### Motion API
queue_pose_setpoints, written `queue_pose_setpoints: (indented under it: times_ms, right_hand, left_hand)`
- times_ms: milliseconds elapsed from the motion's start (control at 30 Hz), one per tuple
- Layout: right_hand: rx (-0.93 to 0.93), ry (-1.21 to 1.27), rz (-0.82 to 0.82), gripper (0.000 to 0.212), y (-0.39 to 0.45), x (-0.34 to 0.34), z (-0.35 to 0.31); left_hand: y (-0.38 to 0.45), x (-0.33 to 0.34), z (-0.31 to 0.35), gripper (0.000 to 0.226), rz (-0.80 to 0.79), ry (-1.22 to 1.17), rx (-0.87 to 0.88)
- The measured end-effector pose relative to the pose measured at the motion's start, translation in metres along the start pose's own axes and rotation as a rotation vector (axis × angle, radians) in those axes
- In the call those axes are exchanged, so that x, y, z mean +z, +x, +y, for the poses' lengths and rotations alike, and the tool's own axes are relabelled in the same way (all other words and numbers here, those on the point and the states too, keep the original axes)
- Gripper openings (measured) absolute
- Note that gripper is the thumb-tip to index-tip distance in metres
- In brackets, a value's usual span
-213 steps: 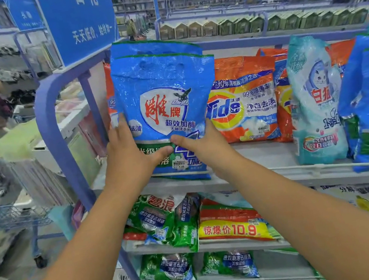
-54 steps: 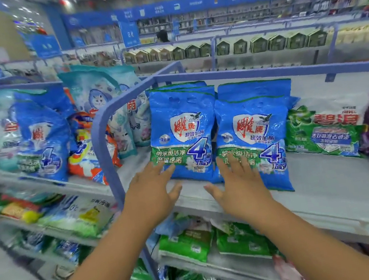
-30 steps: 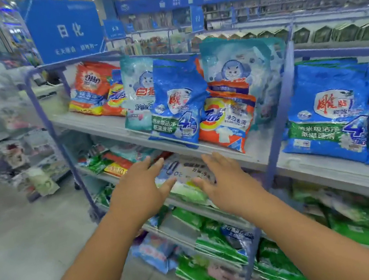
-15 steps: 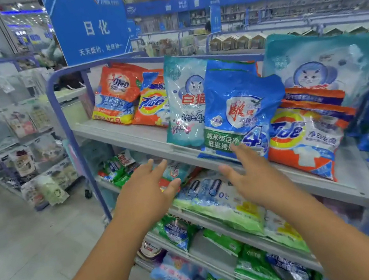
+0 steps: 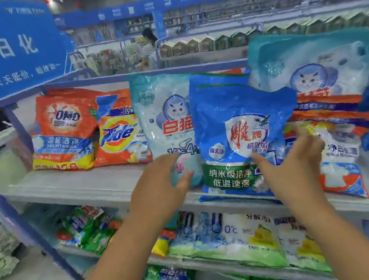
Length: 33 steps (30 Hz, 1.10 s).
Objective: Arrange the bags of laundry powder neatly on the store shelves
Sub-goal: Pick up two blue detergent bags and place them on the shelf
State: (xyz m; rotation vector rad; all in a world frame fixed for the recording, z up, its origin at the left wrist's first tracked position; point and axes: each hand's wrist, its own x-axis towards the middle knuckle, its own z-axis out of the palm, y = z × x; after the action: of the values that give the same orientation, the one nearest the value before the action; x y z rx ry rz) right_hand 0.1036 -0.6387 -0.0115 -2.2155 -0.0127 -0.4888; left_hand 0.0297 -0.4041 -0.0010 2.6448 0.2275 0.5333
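On the top shelf (image 5: pixel 93 183), Omo bag (image 5: pixel 62 131) beside Tide bag (image 5: pixel 120 136); left hand (image 5: pixel 159 188), right hand (image 5: pixel 289 161) spread wide.

Shelf (image 5: pixel 103 185): grey top board in a blue frame, bags standing along it.
Blue bag (image 5: pixel 237 128): upright at the front, leaning over the neighbours behind.
Left hand (image 5: pixel 159 188): fingers spread, in front of the pale cat bag (image 5: pixel 166 123).
Right hand (image 5: pixel 290 166): fingers spread, at the blue bag's lower right.
Far left: red Omo bag (image 5: pixel 62 131), orange Tide bag (image 5: pixel 119 136).
Above: blue sign (image 5: pixel 4 47).
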Motion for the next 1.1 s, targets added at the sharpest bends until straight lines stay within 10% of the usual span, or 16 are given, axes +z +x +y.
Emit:
queue_pose_setpoints:
  times_ms: [300, 500, 900, 1100]
  right_hand:
    - [0.304, 0.164, -0.065, 0.048, 0.006, 0.008, -0.011]
    - [0.301, 0.288, 0.008, 0.075, -0.013, 0.010, -0.016]
    - [0.208, 0.689, 0.394, 0.034, 0.011, -0.050, -0.001]
    - [0.239, 0.573, 0.351, 0.070, 0.021, -0.062, 0.037]
  left_hand:
    - [0.075, 0.029, -0.021, 0.032, 0.046, -0.282, 0.330]
    - [0.087, 0.038, -0.027, 0.034, 0.079, -0.282, 0.345]
    - [0.096, 0.047, 0.016, 0.056, 0.049, -0.157, 0.028]
    - [0.082, 0.058, 0.045, 0.019, -0.037, -0.607, -0.061]
